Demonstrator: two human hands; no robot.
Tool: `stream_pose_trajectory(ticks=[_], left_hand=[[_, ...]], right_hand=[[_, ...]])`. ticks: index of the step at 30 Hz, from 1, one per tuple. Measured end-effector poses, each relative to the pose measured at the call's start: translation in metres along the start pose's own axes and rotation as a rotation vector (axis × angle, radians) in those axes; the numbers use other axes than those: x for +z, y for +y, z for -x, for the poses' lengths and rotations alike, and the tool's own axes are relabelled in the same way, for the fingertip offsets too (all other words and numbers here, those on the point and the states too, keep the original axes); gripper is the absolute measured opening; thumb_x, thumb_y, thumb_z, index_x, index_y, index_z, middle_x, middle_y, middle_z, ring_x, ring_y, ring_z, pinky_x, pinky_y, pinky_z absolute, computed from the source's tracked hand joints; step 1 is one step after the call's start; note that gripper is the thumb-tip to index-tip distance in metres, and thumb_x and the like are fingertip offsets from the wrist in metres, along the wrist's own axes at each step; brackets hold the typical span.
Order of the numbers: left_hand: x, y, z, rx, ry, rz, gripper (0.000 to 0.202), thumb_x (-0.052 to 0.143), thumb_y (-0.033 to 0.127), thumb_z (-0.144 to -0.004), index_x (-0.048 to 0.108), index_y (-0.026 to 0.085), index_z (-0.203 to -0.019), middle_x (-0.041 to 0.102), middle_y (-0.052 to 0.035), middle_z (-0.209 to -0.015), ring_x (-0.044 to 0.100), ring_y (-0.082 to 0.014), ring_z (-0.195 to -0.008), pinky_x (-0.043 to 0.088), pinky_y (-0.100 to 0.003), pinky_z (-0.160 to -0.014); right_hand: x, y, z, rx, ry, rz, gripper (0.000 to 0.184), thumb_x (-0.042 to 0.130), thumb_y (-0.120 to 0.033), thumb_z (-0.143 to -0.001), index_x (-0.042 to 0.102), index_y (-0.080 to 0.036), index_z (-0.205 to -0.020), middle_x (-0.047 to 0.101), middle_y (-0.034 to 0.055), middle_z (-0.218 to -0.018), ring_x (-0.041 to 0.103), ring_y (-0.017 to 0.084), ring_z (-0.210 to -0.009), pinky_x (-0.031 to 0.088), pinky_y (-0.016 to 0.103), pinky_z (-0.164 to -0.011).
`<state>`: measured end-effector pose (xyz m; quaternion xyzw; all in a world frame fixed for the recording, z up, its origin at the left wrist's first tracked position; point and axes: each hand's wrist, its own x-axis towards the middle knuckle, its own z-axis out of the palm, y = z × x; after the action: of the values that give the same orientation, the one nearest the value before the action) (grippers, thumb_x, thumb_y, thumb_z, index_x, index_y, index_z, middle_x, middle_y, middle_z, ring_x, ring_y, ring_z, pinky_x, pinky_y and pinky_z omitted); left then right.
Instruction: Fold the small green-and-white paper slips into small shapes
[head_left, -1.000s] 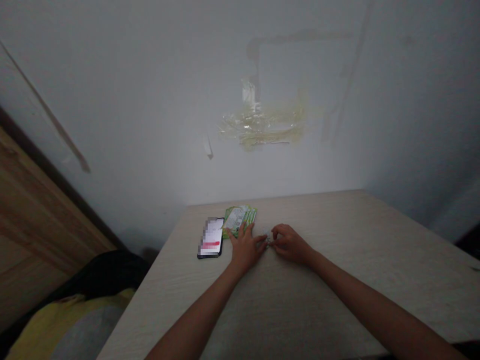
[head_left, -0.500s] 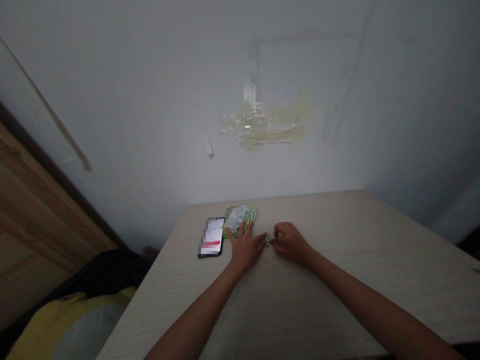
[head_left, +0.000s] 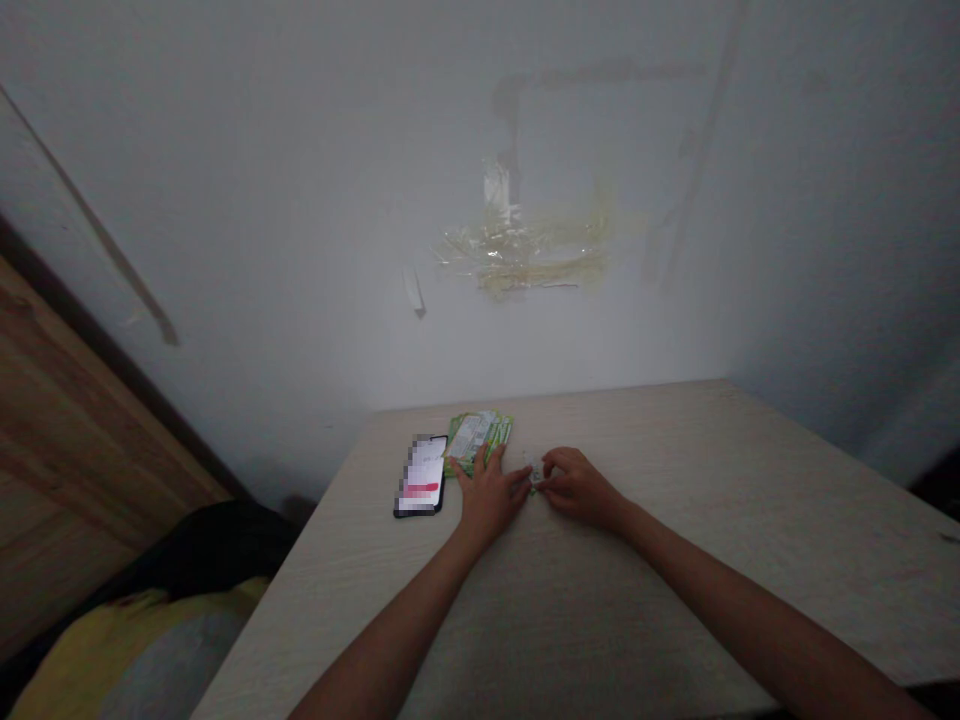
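Note:
A small whitish piece with green spots [head_left: 535,474] is between my two hands, low over the table; its kind is too small to make out. My left hand [head_left: 491,500] pinches its left side between thumb and index finger. The other fingers of that hand spread out toward a pile of flat green printed packets [head_left: 480,435], their tips at its near edge. From the other side, my right hand [head_left: 579,485] has its thumb and index finger closed on the piece, the remaining fingers curled.
A phone [head_left: 421,478] with a lit screen lies left of the packets. The pale wood-look table [head_left: 675,580] meets a wall [head_left: 315,250] with old tape and glue marks. A yellow and grey cloth item [head_left: 142,650] and wooden boards [head_left: 60,450] are at left.
My right hand has shifted slightly left and tilted, and more of the small whitish piece shows between the fingers. My left hand and the packets stay about the same.

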<state>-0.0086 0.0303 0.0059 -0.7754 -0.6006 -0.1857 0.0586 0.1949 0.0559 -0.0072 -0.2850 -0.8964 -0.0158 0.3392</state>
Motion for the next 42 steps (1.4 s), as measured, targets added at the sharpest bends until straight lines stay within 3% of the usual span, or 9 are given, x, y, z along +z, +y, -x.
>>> stream_pose_trajectory(ticks=[42], left_hand=[[0.0040,-0.0041,-0.0023,-0.021,-0.037,0.002,0.030,0.056,0.056,-0.084,0.061,0.055,-0.113,0.042,0.0020,-0.147,0.022,-0.0371,-0.140,-0.010,-0.075,-0.101]], right_hand=[[-0.0035,-0.0057,-0.0031,-0.092,-0.117,0.032,0.019,0.064,-0.020,-0.080,0.072,-0.027,-0.096,0.062,0.0063,-0.098,0.054,0.022,-0.101,0.039,0.042,-0.093]])
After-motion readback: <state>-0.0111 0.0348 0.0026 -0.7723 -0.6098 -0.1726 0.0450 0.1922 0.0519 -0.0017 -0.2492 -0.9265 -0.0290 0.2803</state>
